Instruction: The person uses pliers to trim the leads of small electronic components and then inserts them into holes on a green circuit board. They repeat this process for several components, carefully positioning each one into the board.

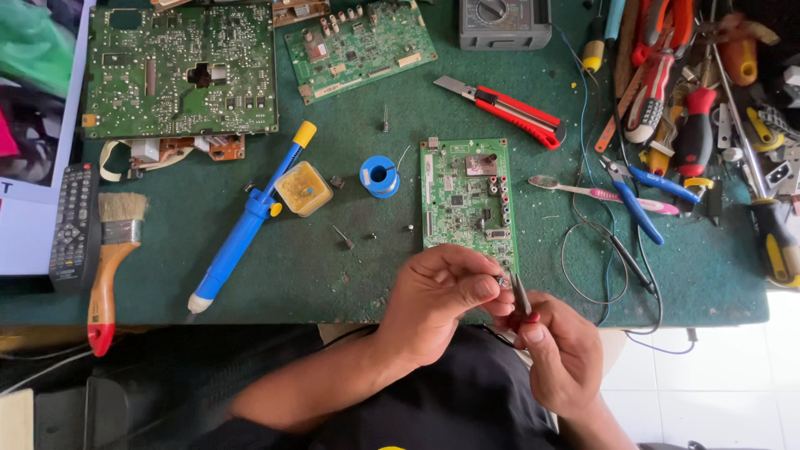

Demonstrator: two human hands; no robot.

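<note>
Head view: right hand (pixel 560 354) grips tweezers (pixel 521 295), tips up-left; left hand (pixel 437 304) pinches small part (pixel 502 282).

Small metal part (pixel 503 282) and tweezers (pixel 520 295) at the bench's near edge

Both are being held just off the green circuit board's (pixel 467 196) near end; the slim grey tweezers are tilting upright.

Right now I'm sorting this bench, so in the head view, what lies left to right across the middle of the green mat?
Remote → brush → blue solder sucker → yellow tin → solder spool → small circuit board → blue pliers.
</note>
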